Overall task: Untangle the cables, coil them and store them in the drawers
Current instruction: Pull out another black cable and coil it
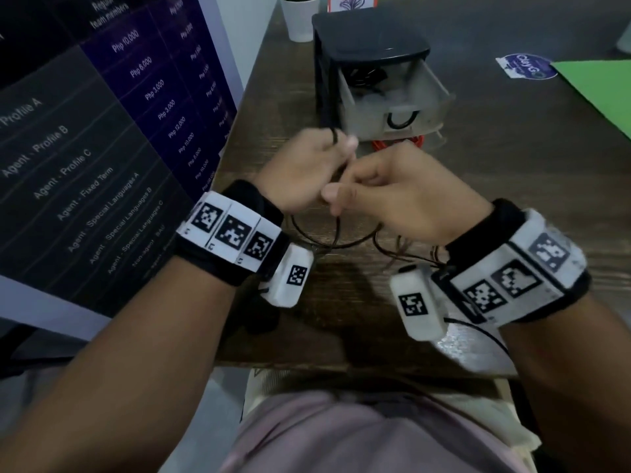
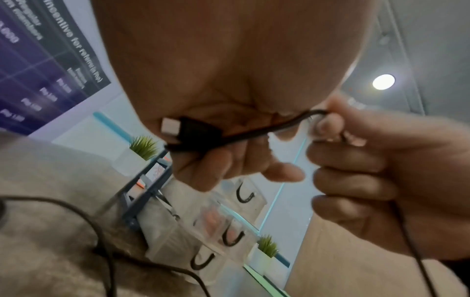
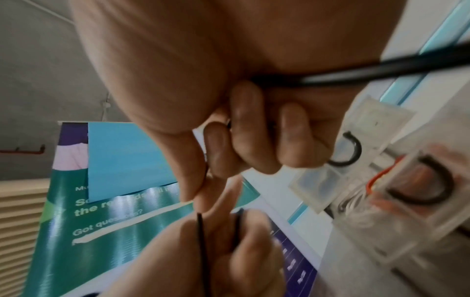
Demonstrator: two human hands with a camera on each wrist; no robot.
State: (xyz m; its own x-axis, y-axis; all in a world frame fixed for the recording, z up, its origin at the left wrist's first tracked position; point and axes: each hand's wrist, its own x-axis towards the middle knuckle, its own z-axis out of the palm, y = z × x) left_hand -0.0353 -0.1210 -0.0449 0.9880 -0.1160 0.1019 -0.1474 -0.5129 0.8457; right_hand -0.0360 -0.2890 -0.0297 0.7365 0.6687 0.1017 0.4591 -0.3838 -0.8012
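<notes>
Above the wooden table (image 1: 512, 206), both hands work a thin black cable (image 1: 336, 240) whose loops hang beneath them. My left hand (image 1: 307, 169) curls round the cable; in the left wrist view the cable's USB plug (image 2: 178, 128) lies against the palm of my left hand (image 2: 229, 156). My right hand (image 1: 392, 196) pinches the same cable close beside it, with its fingertips (image 2: 328, 124) on the strand. In the right wrist view, my right hand (image 3: 254, 140) is curled and my left hand (image 3: 216, 251) grips two strands (image 3: 202, 251). Behind the hands, the black drawer unit (image 1: 372, 52) has its top drawer (image 1: 433, 93) pulled out.
An orange cable (image 1: 386, 145) shows in the lower drawer. A white plant pot (image 1: 300, 18) stands behind the unit. A green sheet (image 1: 601, 90) and a round sticker (image 1: 526, 66) lie at the right. A printed banner (image 1: 85, 131) stands along the table's left side.
</notes>
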